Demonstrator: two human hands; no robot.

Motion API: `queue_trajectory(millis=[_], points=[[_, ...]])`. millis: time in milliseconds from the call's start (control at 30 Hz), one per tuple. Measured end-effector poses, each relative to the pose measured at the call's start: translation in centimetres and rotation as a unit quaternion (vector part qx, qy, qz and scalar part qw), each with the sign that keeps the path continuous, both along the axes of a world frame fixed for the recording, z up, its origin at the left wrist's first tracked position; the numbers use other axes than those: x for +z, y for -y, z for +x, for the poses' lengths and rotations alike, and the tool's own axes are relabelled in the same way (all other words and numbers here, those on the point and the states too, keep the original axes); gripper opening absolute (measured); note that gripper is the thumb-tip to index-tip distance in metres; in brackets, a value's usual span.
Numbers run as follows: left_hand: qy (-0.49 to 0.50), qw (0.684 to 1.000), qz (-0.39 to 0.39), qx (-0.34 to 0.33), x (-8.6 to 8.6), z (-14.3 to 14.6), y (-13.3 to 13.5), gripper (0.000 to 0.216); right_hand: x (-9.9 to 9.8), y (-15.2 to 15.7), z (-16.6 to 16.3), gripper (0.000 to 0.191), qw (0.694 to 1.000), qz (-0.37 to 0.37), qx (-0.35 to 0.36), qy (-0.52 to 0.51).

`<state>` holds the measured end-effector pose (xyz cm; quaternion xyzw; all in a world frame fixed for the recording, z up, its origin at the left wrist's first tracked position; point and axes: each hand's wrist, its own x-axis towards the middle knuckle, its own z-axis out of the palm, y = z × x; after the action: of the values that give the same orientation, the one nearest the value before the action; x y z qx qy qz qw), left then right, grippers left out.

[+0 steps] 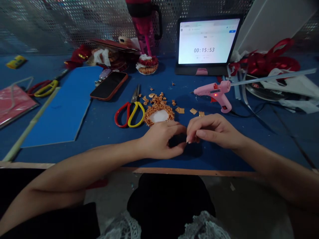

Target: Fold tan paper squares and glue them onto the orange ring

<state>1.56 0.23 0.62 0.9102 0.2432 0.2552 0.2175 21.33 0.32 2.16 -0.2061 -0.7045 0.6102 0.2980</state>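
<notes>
My left hand (166,140) rests low over the table near its front edge, thumb and fingers curled toward a pinch. Close against its fingertips is my right hand (213,131), also closed, with bent fingers. Whatever sits between the fingertips is too small or hidden to name. Just behind my left hand lies a round ring of crinkled orange-brown pieces with a white centre (159,116). Several small gold-brown squares (193,111) and crumpled bits (157,99) lie beyond the hands. Scissors with red and yellow handles (133,113) lie left of the ring.
A pink glue gun (216,92) with a lit red light and a long glue stick stands at right. Behind it, a tablet (208,43) shows a timer. Left are a phone (109,85), a blue board (64,106) and other scissors (46,89). A pink tumbler (144,28) stands behind.
</notes>
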Motion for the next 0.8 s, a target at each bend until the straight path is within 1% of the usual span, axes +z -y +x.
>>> queue_trajectory(millis=[67, 167, 300, 400, 467, 533, 600, 667, 733, 800], points=[[-0.001, 1.000, -0.002, -0.011, 0.0, 0.0, 0.0, 0.012, 0.0, 0.0, 0.0, 0.016, 1.000, 0.004, -0.001, -0.003], [-0.005, 1.000, 0.017, -0.016, -0.3, 0.0, 0.0, 0.008, -0.1, 0.0, 0.1, 0.016, 1.000, 0.006, -0.007, -0.008], [0.010, 0.999, 0.036, -0.010, -0.7, -0.1, -0.1, 0.011, -0.3, -0.1, 0.3, 0.016, 0.999, 0.006, -0.030, -0.011], [0.003, 1.000, 0.011, -0.015, -0.5, -0.3, -0.1, 0.012, -0.5, -0.3, 0.5, 0.016, 0.998, 0.002, -0.066, -0.024], [-0.005, 0.999, -0.022, -0.030, -0.1, -0.6, -0.2, 0.012, -0.6, -0.5, 0.8, 0.016, 0.995, 0.001, -0.097, -0.034], [-0.002, 0.999, -0.035, -0.034, 0.5, -0.9, -0.4, 0.011, -0.7, -0.7, 1.3, 0.017, 0.992, 0.005, -0.122, -0.040], [0.022, 0.999, -0.025, -0.001, 1.0, -1.5, -1.0, 0.010, -0.8, -1.0, 1.8, 0.018, 0.990, 0.008, -0.135, -0.027], [0.080, 0.994, -0.018, 0.073, 1.4, -2.3, -2.2, 0.010, -0.7, -1.2, 2.3, 0.020, 0.992, 0.012, -0.128, 0.010], [0.147, 0.977, -0.006, 0.154, 1.5, -3.6, -4.2, 0.013, -0.5, -1.5, 2.7, 0.023, 0.992, 0.023, -0.103, 0.063], [0.183, 0.959, 0.047, 0.211, 1.2, -5.1, -6.6, 0.015, -0.2, -1.7, 3.0, 0.026, 0.990, 0.041, -0.059, 0.120]])
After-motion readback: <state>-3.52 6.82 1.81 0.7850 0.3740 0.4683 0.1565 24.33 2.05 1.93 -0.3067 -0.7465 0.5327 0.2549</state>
